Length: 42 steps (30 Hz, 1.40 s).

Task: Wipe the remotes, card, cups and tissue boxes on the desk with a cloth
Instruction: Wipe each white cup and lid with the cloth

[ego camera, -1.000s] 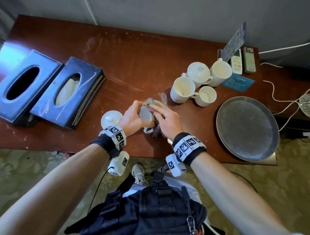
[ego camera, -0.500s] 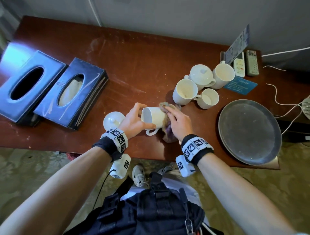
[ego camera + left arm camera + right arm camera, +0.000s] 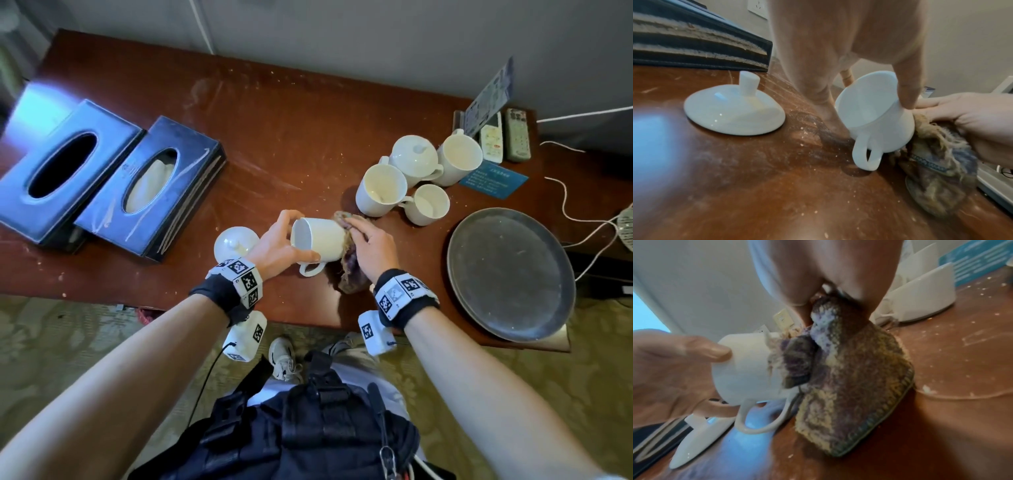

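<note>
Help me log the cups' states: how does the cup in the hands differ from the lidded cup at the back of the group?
The held cup lies tipped on its side, mouth towards the left hand; the lidded cup stands upright on the desk. The held cup is uncovered, a loose lid lying beside it; the other wears its lid. The right hand presses a cloth to the held cup; nothing touches the lidded one. Both are white with handles.

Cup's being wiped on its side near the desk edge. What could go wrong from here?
1. The left hand grips the cup only near its rim, tilted; pressure from the cloth in the right hand might make it slip.
2. The lid sits right by the left wrist and may get knocked.
3. Cloth hangs onto the gritty desk, possibly picking up dirt.
</note>
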Motion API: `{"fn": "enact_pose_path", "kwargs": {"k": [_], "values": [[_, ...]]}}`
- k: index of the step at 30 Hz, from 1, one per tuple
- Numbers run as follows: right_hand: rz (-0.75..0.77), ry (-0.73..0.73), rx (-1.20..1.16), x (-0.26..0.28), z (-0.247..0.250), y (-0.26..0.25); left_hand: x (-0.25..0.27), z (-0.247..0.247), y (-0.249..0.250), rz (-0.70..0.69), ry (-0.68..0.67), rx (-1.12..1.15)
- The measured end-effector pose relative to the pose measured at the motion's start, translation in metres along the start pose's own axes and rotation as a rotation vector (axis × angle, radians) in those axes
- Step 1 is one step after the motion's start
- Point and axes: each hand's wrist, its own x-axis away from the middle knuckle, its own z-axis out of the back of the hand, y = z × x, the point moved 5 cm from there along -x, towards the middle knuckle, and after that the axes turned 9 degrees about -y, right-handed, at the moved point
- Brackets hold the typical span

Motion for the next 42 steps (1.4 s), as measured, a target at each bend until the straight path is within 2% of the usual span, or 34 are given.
{"fn": "enact_pose_path", "kwargs": {"k": [6,9,11,14,19,24,31,33,39,42], "values": [[-0.058,0.021,-0.172,0.007,-0.007,0.006,-0.003,0.002,0.001,0.060,-0.011,0.120],[-0.099,0.014,-0.382,0.011,-0.007,0.009,-0.007,0.004,0.007,0.051,0.018,0.100],[-0.106,0.012,-0.441,0.013,-0.004,0.009,-0.009,0.005,0.012,0.033,0.051,0.053],[-0.085,-0.005,-0.424,0.014,0.005,0.005,-0.011,0.007,0.021,-0.015,0.082,-0.064],[-0.039,0.022,-0.381,0.017,0.012,0.003,-0.005,0.004,0.030,-0.114,0.071,-0.123],[-0.004,0.063,-0.330,0.020,0.013,0.003,0.002,-0.006,0.017,-0.117,0.060,-0.259],[-0.003,0.023,-0.291,0.021,0.002,0.010,0.015,-0.004,-0.004,-0.081,0.075,-0.204],[0.052,-0.007,-0.264,0.023,-0.010,0.001,0.017,-0.005,-0.004,-0.088,0.093,-0.208],[0.383,-0.004,-0.009,0.030,-0.039,-0.026,0.015,-0.006,-0.002,-0.114,0.128,-0.225],[0.394,-0.030,-0.071,0.031,-0.042,-0.023,0.015,-0.008,-0.007,-0.104,0.122,-0.218]]}}
